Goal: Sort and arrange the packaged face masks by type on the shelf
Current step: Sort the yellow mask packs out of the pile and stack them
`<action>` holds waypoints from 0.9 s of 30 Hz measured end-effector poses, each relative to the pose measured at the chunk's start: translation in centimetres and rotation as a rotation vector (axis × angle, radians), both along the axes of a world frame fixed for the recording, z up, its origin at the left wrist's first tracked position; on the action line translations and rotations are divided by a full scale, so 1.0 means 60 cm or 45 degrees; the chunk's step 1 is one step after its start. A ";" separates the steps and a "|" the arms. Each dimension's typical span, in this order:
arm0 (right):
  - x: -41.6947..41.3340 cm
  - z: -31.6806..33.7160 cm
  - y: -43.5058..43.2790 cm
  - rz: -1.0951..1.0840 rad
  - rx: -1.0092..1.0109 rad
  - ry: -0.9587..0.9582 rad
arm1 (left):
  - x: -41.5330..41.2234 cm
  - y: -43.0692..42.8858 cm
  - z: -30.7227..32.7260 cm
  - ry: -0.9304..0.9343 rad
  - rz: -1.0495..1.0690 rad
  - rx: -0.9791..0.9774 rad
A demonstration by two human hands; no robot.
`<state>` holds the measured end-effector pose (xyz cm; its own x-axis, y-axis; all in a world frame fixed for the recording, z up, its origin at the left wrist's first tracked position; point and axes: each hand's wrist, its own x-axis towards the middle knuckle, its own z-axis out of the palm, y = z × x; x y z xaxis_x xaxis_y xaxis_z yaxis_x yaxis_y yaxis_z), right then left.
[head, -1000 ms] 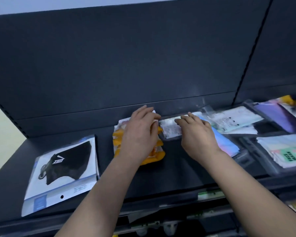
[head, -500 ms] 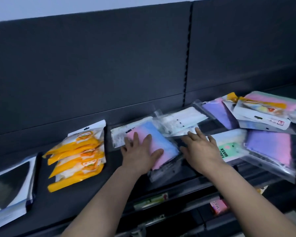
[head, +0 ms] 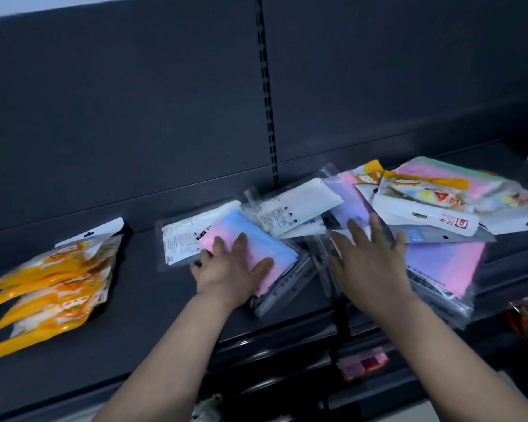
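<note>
dark shelf point(head: 153, 303) holds all packs. jumbled pile of mask packs point(head: 433, 208) at right, orange packs point(head: 49, 287) stacked neatly at left. left hand point(head: 230, 274) flat, fingers spread, pressing pink-blue mask pack point(head: 253, 236) at centre, gripping nothing. right hand point(head: 369, 257) open over clear sleeves, holding nothing. packs likely light, floppy, slippery; pinch by edge.

Two hands are out over one dark shelf point(head: 134, 324): the left hand point(head: 229, 271) and the right hand point(head: 371, 263), both flat with fingers spread. At the left of the frame lies one stack of orange packs point(head: 52, 287), about four by the visible edges. The loose heap of pastel packs point(head: 439, 208) at the centre and right overlaps too much to count exactly.
</note>
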<state>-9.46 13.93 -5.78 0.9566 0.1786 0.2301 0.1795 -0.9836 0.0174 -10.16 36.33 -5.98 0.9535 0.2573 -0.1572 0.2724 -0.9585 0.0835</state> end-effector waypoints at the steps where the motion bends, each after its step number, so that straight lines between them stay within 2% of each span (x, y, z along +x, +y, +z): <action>1: 0.004 -0.004 -0.016 -0.059 0.003 0.093 | 0.004 -0.010 0.000 -0.003 0.004 0.005; 4: 0.018 -0.020 -0.049 -0.063 0.117 0.218 | 0.012 -0.047 0.002 -0.022 -0.002 0.001; 11: 0.072 -0.018 -0.118 0.068 0.431 0.255 | 0.031 -0.136 0.003 -0.018 -0.038 0.073; 17: 0.065 0.003 -0.105 0.291 0.561 0.120 | 0.036 -0.153 0.012 -0.030 -0.020 0.004; 22: 0.044 0.011 -0.064 0.470 0.561 -0.011 | 0.024 -0.136 0.023 -0.220 -0.013 -0.145; 27: 0.052 0.018 -0.043 0.505 0.526 -0.100 | 0.008 -0.103 0.036 -0.435 0.026 -0.254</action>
<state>-6.33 11.34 -4.72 0.8121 0.4002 0.4247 0.5495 -0.7694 -0.3256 -9.69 30.16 -3.81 0.9544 0.2736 0.1196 0.2159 -0.9090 0.3565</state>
